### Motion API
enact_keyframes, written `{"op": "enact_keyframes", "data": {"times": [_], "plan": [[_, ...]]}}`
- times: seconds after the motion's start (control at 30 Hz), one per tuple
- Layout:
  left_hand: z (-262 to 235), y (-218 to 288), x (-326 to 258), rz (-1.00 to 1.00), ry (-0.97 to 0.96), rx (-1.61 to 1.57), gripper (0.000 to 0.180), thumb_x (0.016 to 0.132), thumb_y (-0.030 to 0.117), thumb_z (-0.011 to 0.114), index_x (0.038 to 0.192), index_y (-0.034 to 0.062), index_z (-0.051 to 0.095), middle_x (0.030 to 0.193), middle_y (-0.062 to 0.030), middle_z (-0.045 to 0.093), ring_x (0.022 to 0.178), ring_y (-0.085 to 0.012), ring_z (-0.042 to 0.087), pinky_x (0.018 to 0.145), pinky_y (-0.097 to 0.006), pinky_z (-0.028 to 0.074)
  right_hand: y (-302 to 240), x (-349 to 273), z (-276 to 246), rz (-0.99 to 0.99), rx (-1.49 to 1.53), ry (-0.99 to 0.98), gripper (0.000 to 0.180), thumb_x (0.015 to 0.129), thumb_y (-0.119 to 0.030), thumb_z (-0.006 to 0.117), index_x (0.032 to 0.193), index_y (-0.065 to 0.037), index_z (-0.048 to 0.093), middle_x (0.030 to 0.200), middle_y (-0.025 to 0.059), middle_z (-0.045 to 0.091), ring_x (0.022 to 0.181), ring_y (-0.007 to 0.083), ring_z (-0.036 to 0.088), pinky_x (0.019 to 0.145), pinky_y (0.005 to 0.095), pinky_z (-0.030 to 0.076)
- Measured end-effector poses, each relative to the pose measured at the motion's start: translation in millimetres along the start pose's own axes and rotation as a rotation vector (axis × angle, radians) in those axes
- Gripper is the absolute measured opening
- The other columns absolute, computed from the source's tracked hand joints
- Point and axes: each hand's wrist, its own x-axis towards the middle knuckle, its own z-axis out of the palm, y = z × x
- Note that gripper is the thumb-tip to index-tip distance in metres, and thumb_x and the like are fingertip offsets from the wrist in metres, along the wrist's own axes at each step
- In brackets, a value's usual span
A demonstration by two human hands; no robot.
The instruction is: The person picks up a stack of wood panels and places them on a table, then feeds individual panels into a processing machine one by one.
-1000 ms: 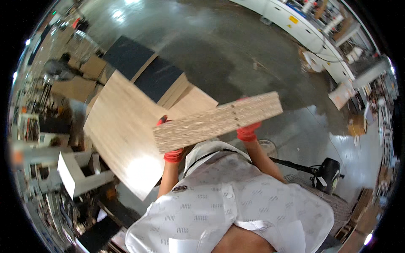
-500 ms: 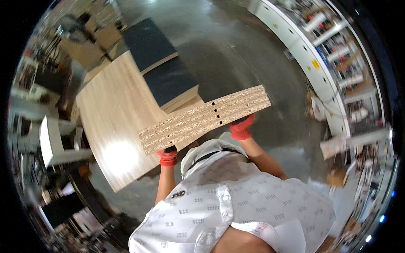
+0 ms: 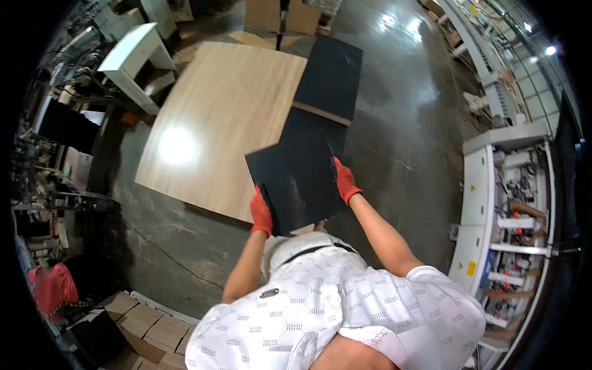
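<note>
Our left hand (image 3: 261,213), in a red glove with a dark palm, clasps the left edge of a flat black rectangular board (image 3: 293,176), and our right hand (image 3: 345,180), gloved alike, clasps its right edge. Half a second ago we see speckled, layered chipboard edges between our gloves; now a broad black face is turned up to us instead. Our view has swung round too, bringing the big pale wood-grain sheet (image 3: 228,123) more squarely ahead of us.

The board lies between our two hands, just in front of our waist, its far end reaching past our fingers. That end overlaps, in our view, the wood-grain sheet and a second black panel (image 3: 317,126); whether it touches either, we cannot quite make out. Beyond, a third black panel (image 3: 333,74) shows a thin brown edge at its near end. Farther left stands a white open-fronted cabinet (image 3: 139,68), and well apart on our right, across the grey concrete floor (image 3: 401,142), is a white machine housing (image 3: 475,179).
</note>
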Motion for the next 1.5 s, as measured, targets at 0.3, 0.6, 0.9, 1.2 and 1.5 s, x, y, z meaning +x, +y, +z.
{"op": "enact_keyframes", "data": {"times": [0.3,0.6,0.9,1.2,1.5], "plan": [[115.4,-65.0,-14.4,-0.305,0.247,-0.683,0.046,0.094,0.051,0.06,0.092,0.0055,0.065,0.087,-0.0029,0.067,0.073,-0.0144,0.063,0.07,-0.03,0.053,34.4,186.6,28.4,-0.905,-0.379,-0.11,0.044,0.094,-0.045,0.054,0.082,-0.007,0.07,0.085,0.0209,0.066,0.08,0.0389,0.064,0.073,0.0509,0.048],[152.8,-90.6,-6.5,-0.249,0.324,-0.702,0.049,0.095,0.053,0.058,0.111,0.0064,0.061,0.106,-0.0038,0.066,0.091,-0.0173,0.063,0.081,-0.033,0.053,4.5,149.3,-13.3,-0.538,0.052,0.026,0.026,0.085,-0.031,0.066,0.086,-0.006,0.064,0.083,0.0152,0.063,0.084,0.0343,0.061,0.073,0.0431,0.047],[154.7,-76.6,16.4,-0.517,0.092,-0.69,0.06,0.093,0.058,0.057,0.13,0.0109,0.056,0.128,-0.0044,0.06,0.113,-0.025,0.056,0.097,-0.046,0.046,157.5,13.0,25.1,-0.266,0.026,-0.045,0.04,0.081,-0.013,0.061,0.12,-0.006,0.055,0.105,0.0171,0.066,0.1,0.0362,0.062,0.085,0.0439,0.049],[132.2,-76.1,73.8,-0.594,0.055,-0.525,0.035,0.091,0.042,0.062,0.111,0.0122,0.06,0.104,-0.0033,0.063,0.101,-0.0222,0.057,0.086,-0.047,0.048,131.3,20.6,66.6,-0.239,0.002,0.047,0.065,0.075,-0.029,0.074,0.129,-0.002,0.05,0.109,0.0211,0.066,0.103,0.0368,0.063,0.086,0.043,0.051],[120.5,-100.4,108.2,-0.293,-0.419,-0.196,0.02,0.091,0.018,0.064,0.108,0.0111,0.056,0.089,-0.0009,0.062,0.097,-0.0147,0.057,0.08,-0.04,0.054,120.6,27.6,55.4,-0.188,-0.019,0.097,0.048,0.076,-0.033,0.073,0.112,-0.004,0.062,0.101,0.0204,0.069,0.097,0.0365,0.066,0.082,0.0443,0.053]]}}
